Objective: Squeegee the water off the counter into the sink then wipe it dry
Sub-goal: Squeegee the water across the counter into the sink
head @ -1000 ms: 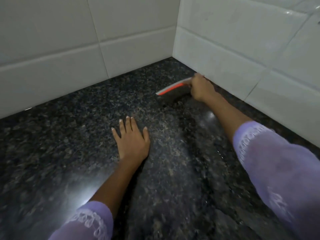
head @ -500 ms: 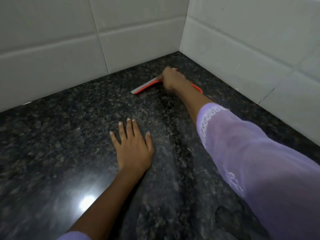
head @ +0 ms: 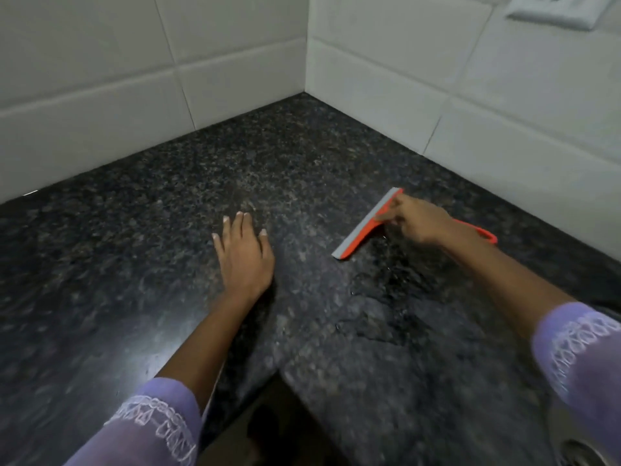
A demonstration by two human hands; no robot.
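The right hand (head: 421,223) grasps the squeegee (head: 369,223), which half a second ago sat close to the tiled corner (head: 305,90) and has since been dragged well out from it, toward the sink (head: 584,432). It is orange with a grey blade edge down on the dark granite counter (head: 134,264); its looped handle pokes out behind the wrist, and water streaks lie just below it. The left hand (head: 243,257) stays flat on the counter, fingers spread, nearer the corner's left wall.
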